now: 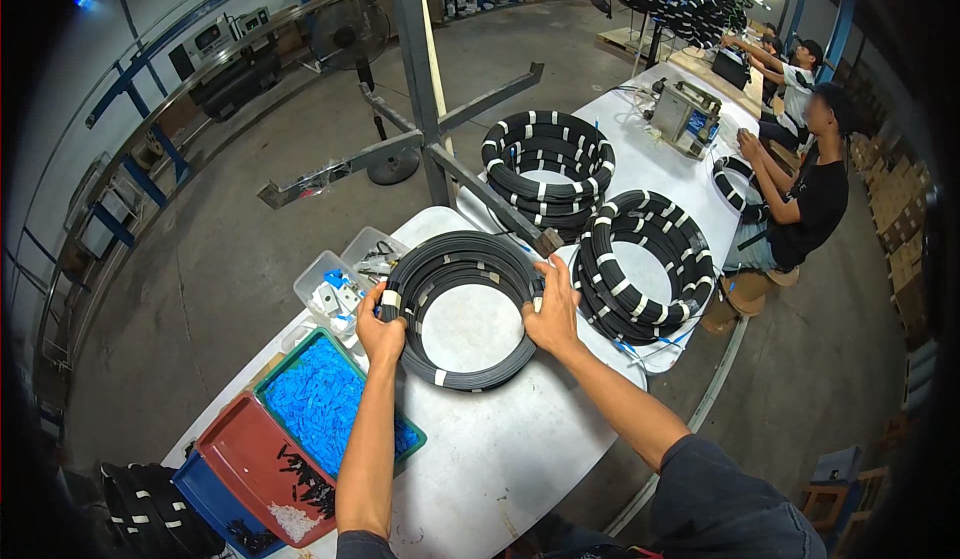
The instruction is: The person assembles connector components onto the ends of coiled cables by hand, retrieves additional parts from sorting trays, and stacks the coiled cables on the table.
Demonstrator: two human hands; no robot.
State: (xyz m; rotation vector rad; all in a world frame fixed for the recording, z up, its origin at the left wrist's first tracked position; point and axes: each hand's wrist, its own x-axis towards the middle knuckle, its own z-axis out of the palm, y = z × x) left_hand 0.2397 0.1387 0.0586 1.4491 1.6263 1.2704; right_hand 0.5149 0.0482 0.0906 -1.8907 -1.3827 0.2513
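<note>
A thick coil of black cable (463, 376), bound in places with white tape, lies on the white table in front of me. My left hand (381, 331) grips its left side, fingers wrapped over the rim by a white tape band. On the opposite side my right hand (553, 309) grasps the coil, thumb inward and fingers around the outside. Behind it stands a stack of taped black coils (550, 191). A second stack of coils (645, 309) leans to the right, beside my right hand.
Left of the coil are a green tray of blue pieces (318, 391), a red tray (240, 437) and clear boxes (330, 294). A metal post with arms (428, 139) rises behind the table. A metal device (685, 119) stands farther back. A seated co-worker (815, 194) handles a coil at right.
</note>
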